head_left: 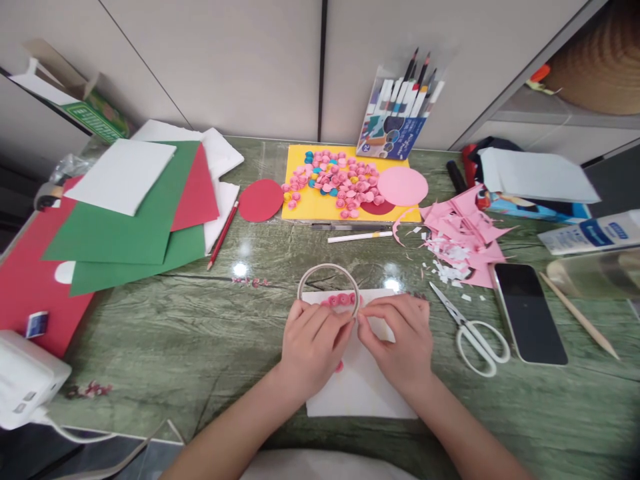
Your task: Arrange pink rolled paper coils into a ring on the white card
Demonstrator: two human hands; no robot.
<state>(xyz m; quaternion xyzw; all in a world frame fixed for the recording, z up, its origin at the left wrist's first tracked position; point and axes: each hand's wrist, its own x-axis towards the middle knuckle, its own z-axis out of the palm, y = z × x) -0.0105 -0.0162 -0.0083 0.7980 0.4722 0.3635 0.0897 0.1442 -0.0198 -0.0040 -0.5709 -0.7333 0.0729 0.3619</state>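
Note:
My left hand (315, 340) is closed around the lower side of a thin beige ring (327, 267) that looks like a narrow roll of tape. Close beside it, my right hand (397, 333) pinches thumb and forefinger together at the ring's right edge; what lies between those fingertips is too small to make out. Both hands are over a white paper sheet (365, 393). A row of pink paper rosettes (343, 300) lies at the sheet's top, seen through the ring, and another pink bit shows by my left hand, which partly hides it.
Yellow card (300, 212) with many small paper rosettes lies behind. At right are white scissors (480, 343), a phone (530, 313), a wooden stick (580, 317) and pink scraps (465, 227). Green paper (115, 233) and a red pencil (223, 237) lie left, near a white charger (30, 380).

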